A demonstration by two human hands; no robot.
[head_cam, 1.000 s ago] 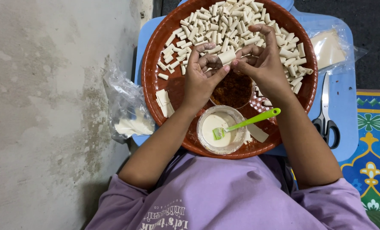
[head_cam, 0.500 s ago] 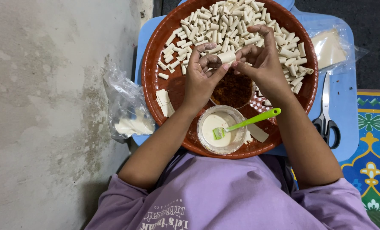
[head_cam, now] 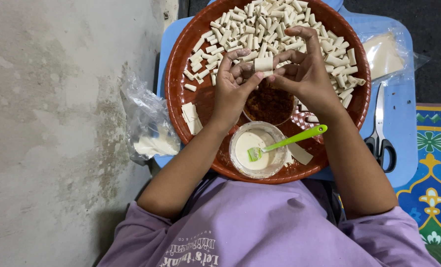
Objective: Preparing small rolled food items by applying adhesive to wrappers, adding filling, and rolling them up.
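Note:
My left hand (head_cam: 232,88) and my right hand (head_cam: 305,75) meet over a round brown tray (head_cam: 177,64). Between their fingertips they pinch a small pale pastry roll (head_cam: 264,64). Just under the hands stands a bowl of brown filling (head_cam: 271,105). Several finished pale rolls (head_cam: 260,24) are heaped on the far half of the tray. A short stack of flat pastry wrappers (head_cam: 192,117) lies on the tray beside my left wrist. Nearer my body, a clear bowl of white paste (head_cam: 252,160) holds a green brush (head_cam: 292,140).
The tray rests on a small blue table (head_cam: 403,163). Scissors (head_cam: 381,133) lie on it at the right, and a plastic bag of wrappers (head_cam: 386,52) beyond them. Another crumpled bag (head_cam: 148,131) hangs off the left edge over a concrete floor. A patterned mat (head_cam: 436,148) lies at the right.
The fingers of both hands have shifted a little around the roll. The hands stay in the same spot over the filling bowl.

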